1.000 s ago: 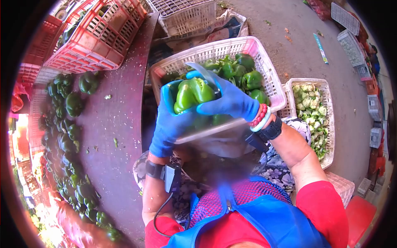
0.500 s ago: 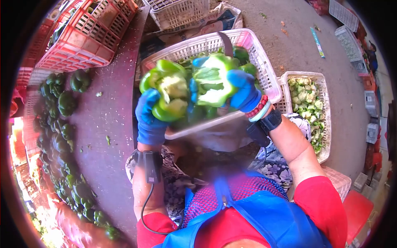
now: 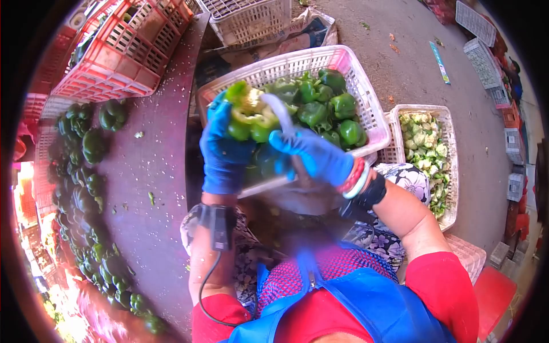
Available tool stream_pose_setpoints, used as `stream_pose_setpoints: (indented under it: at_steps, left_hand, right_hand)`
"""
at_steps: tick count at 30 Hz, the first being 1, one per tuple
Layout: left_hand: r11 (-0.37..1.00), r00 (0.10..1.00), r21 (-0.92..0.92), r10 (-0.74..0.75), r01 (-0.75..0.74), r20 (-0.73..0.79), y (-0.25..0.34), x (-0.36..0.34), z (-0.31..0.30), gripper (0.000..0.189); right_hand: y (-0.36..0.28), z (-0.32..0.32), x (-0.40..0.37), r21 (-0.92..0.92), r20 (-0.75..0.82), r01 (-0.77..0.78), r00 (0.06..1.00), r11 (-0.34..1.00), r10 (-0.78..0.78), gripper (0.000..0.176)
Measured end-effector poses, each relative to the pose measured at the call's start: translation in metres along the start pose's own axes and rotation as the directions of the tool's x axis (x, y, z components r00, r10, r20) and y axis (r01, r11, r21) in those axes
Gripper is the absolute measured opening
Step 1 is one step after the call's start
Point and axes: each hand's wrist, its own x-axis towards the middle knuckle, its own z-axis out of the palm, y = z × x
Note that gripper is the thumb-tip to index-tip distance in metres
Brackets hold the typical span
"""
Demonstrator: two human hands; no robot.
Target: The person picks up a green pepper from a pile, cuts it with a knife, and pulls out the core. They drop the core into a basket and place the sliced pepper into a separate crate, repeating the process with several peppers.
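My left hand (image 3: 224, 150), in a blue glove, is closed around a cut green bell pepper (image 3: 242, 130) with its pale core facing up. My right hand (image 3: 321, 155), gloved in blue too, grips a knife (image 3: 278, 110), partly blurred, whose curved blade reaches to the pepper's cut side. Both hands are over the near left part of a white and pink plastic crate (image 3: 373, 120). Whole and cut green peppers (image 3: 314, 114) lie inside it, partly hidden by my hands.
Many green peppers (image 3: 94, 146) lie along the purple tabletop (image 3: 150, 171) on the left, with a red crate (image 3: 117, 54) behind them. A narrow crate (image 3: 453, 171) of pale pepper cores (image 3: 424, 140) stands at right. Another crate (image 3: 251, 26) is at the back.
The pepper piece in my right hand has been let go. My right hand has moved left and down, bringing the knife to the pepper in my left hand, which has shifted slightly right.
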Motion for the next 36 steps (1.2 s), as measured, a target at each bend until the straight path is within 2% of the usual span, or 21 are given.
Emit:
stream_pose_setpoints:
  at_steps: [1, 2, 3, 5, 7, 9, 11, 12, 13, 14, 15, 17, 20, 21, 23, 24, 25, 27, 28, 32, 36]
  left_hand:
    - [0.946, 0.985, -0.274, -0.164, 0.173, 0.056, 0.011, 0.004, 0.008, 0.053]
    - [0.79, 0.94, -0.517, -0.323, 0.331, 0.109, 0.023, 0.008, 0.015, 0.054]
    - [0.471, 0.848, -0.75, -0.48, 0.465, 0.224, 0.044, 0.012, 0.017, 0.056]
    - [0.642, 0.865, -0.589, -0.443, 0.49, 0.236, 0.048, 0.016, 0.018, 0.063]
    - [0.835, 0.918, -0.384, -0.338, 0.394, 0.209, 0.052, 0.017, 0.021, 0.065]
    - [0.886, 0.896, -0.198, -0.367, 0.419, 0.251, 0.058, 0.019, 0.017, 0.062]
    - [0.902, 0.865, 0.002, -0.414, 0.431, 0.284, 0.063, 0.019, 0.011, 0.06]
    - [0.926, 0.901, 0.189, -0.367, 0.328, 0.232, 0.052, 0.017, 0.011, 0.058]
    - [0.923, 0.903, 0.303, -0.325, 0.239, 0.28, 0.045, 0.014, 0.006, 0.057]
    - [0.903, 0.899, 0.406, -0.287, 0.139, 0.331, 0.04, 0.011, 0.002, 0.055]
    - [0.868, 0.886, 0.496, -0.254, 0.032, 0.387, 0.043, 0.012, 0.0, 0.054]
    - [0.915, 0.856, 0.361, -0.326, 0.179, 0.402, 0.053, 0.014, 0.0, 0.047]
    - [0.934, 0.859, 0.145, -0.356, 0.325, 0.367, 0.053, 0.011, -0.005, 0.031]
    - [0.917, 0.832, 0.165, -0.398, 0.362, 0.387, 0.06, 0.014, -0.009, 0.029]
    - [0.87, 0.773, 0.026, -0.45, 0.492, 0.446, 0.046, 0.006, -0.012, 0.03]
    - [0.788, 0.724, -0.097, -0.499, 0.608, 0.477, 0.05, 0.005, -0.011, 0.032]
    - [0.722, 0.678, -0.158, -0.518, 0.673, 0.522, 0.053, 0.007, -0.013, 0.038]
    - [0.623, 0.643, -0.257, -0.535, 0.739, 0.549, 0.068, 0.011, -0.014, 0.044]
    - [0.635, 0.622, -0.203, -0.552, 0.745, 0.556, 0.061, 0.013, -0.018, 0.047]
    - [0.585, 0.665, -0.352, -0.491, 0.731, 0.563, 0.035, 0.005, -0.022, 0.048]
    - [0.498, 0.705, -0.5, -0.487, 0.709, 0.515, 0.032, 0.0, -0.012, 0.048]
  right_hand:
    - [0.003, 0.009, -0.002, 0.109, -0.006, -0.042, 0.999, 0.993, 0.043, 0.049]
    - [0.008, 0.005, 0.004, 0.143, -0.039, -0.049, 0.998, 0.989, 0.055, 0.048]
    - [0.008, 0.001, 0.01, 0.196, -0.09, 0.004, 0.996, 0.981, 0.014, 0.046]
    - [0.006, -0.011, 0.024, 0.288, -0.197, 0.118, 0.978, 0.95, -0.061, 0.042]
    - [-0.004, -0.019, 0.023, 0.081, -0.222, 0.233, 0.952, 0.969, -0.211, 0.034]
    - [-0.009, -0.02, 0.018, -0.177, -0.241, 0.337, 0.896, 0.925, -0.372, 0.038]
    - [-0.013, -0.021, 0.014, -0.425, -0.218, 0.404, 0.823, 0.81, -0.525, 0.047]
    - [-0.012, -0.024, 0.013, -0.628, -0.157, 0.402, 0.773, 0.666, -0.615, 0.049]
    - [-0.011, -0.026, 0.013, -0.793, -0.07, 0.376, 0.724, 0.478, -0.686, 0.052]
    - [-0.011, -0.026, 0.009, -0.79, -0.099, 0.332, 0.761, 0.516, -0.641, 0.057]
    - [-0.015, -0.023, 0.006, -0.83, -0.039, 0.334, 0.765, 0.448, -0.642, 0.057]
    - [-0.02, -0.021, -0.001, -0.896, 0.07, 0.327, 0.771, 0.299, -0.633, 0.057]
    - [-0.02, -0.013, -0.008, -0.744, 0.037, 0.407, 0.817, 0.53, -0.575, 0.061]
    - [-0.019, -0.009, -0.009, -0.655, 0.035, 0.438, 0.831, 0.615, -0.555, 0.064]
    - [-0.01, -0.002, -0.002, -0.172, 0.083, 0.468, 0.884, 0.867, -0.461, 0.078]
    - [-0.019, -0.001, -0.007, -0.049, 0.161, 0.327, 0.935, 0.944, -0.316, 0.09]
    - [-0.027, 0.004, -0.015, 0.098, 0.157, 0.229, 0.957, 0.968, -0.242, 0.092]
    - [-0.021, 0.003, -0.011, 0.194, 0.189, 0.188, 0.956, 0.963, -0.225, 0.075]
    - [-0.02, 0.003, -0.01, 0.215, 0.206, 0.185, 0.951, 0.959, -0.229, 0.066]
    - [-0.011, 0.001, -0.001, 0.255, 0.229, 0.198, 0.939, 0.947, -0.258, 0.041]
    - [-0.011, -0.001, 0.0, 0.259, 0.204, 0.205, 0.944, 0.944, -0.26, 0.038]
